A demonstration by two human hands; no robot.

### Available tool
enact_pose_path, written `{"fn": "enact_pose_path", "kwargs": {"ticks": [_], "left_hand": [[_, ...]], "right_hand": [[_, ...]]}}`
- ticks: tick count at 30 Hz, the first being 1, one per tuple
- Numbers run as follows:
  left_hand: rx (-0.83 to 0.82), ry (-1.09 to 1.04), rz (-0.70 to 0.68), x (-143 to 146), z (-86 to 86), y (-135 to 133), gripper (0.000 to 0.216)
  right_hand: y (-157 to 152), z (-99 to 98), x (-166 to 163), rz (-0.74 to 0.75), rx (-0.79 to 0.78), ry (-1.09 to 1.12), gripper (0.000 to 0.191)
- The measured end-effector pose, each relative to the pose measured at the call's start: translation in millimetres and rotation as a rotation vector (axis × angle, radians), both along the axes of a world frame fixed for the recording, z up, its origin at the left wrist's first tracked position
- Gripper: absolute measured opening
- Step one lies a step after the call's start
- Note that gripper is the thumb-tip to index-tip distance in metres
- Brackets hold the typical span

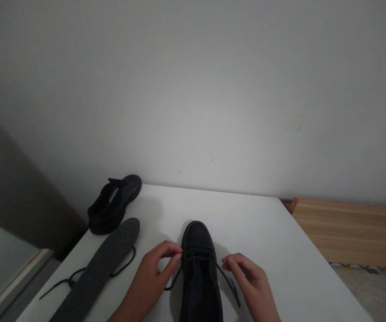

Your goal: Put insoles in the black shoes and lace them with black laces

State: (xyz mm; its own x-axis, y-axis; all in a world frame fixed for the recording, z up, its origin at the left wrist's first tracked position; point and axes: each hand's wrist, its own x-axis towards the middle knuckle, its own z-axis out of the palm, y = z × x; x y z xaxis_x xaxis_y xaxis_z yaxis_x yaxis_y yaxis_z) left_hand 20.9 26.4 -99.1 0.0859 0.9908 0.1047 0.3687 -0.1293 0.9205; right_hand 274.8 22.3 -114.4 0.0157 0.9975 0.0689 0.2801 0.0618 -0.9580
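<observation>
A black lace-up shoe point(198, 273) stands on the white table with its toe pointing away from me. My left hand point(156, 273) is at the shoe's left side, thumb and forefinger pinched at its edge; whether lace is between them is unclear. One end of the black shoelace point(228, 284) trails from the right side onto the table. Just beyond it, my right hand point(251, 281) has its fingers curled and their tips together; what they hold, if anything, is too small to make out. The laces across the shoe's front run through its upper eyelets.
A second black shoe point(112, 205), its tongue raised, stands at the table's far left corner. Nearer me lie a dark grey insole point(102, 268) and a loose black lace point(57, 284) under it. A wooden board point(347, 232) is beyond the white table's point(280, 250) right edge.
</observation>
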Motion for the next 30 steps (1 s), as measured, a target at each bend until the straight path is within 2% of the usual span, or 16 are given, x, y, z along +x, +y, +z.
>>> {"fn": "enact_pose_path", "kwargs": {"ticks": [3, 10, 24, 30], "left_hand": [[0.013, -0.032, -0.026, 8, -2.1, -1, 0.017], [0.060, -0.051, 0.012, 14, -3.4, 0, 0.015], [0.071, -0.008, 0.035, 20, -1.3, 0, 0.011], [0.134, 0.000, 0.035, 19, -2.6, -1, 0.007]], "right_hand": [[4, -4.3, -10, 0.023, 0.005, 0.002, 0.036], [5, -9.5, -26, -0.004, 0.067, 0.059, 0.030], [6, -2.9, -35, 0.013, 0.107, 0.096, 0.028], [7, -4.8, -36, 0.024, 0.092, 0.091, 0.025]]}}
